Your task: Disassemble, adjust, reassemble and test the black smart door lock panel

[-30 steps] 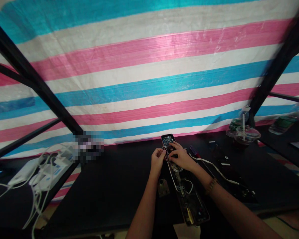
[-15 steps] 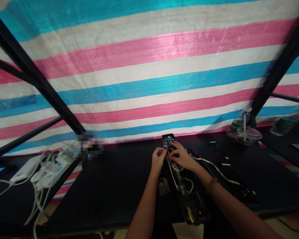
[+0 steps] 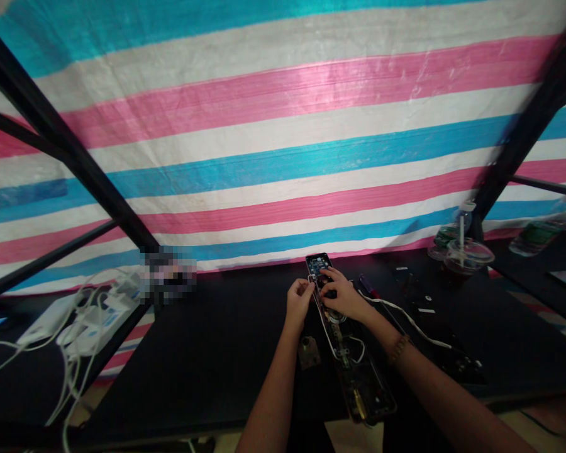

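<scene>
A long, narrow opened electronic device [image 3: 365, 377] lies lengthwise on the black table, its inner parts and wiring exposed. At its far end shows a blue-green circuit board [image 3: 317, 263]. My left hand [image 3: 300, 299] is closed in a pinch at the device's left edge, on a white wire [image 3: 326, 331] that runs down that side. Across the upper part of the device rests my right hand [image 3: 344, 296], thumb and fingers bent over it and gripping it. Some inner parts under the fingers are hidden. Left of the device lies a small flat piece with a round knob [image 3: 309, 353].
Right of the device lie a screwdriver [image 3: 368, 286], a thick white cable [image 3: 419, 327] and small loose parts. A plastic cup with a straw [image 3: 469, 257] and bottles [image 3: 538, 233] stand or lie farther right. A white power strip [image 3: 97, 321] with tangled cords is at left.
Both hands keep nearly the same place on the device, with only slight finger movement. The whole view has shifted a little.
</scene>
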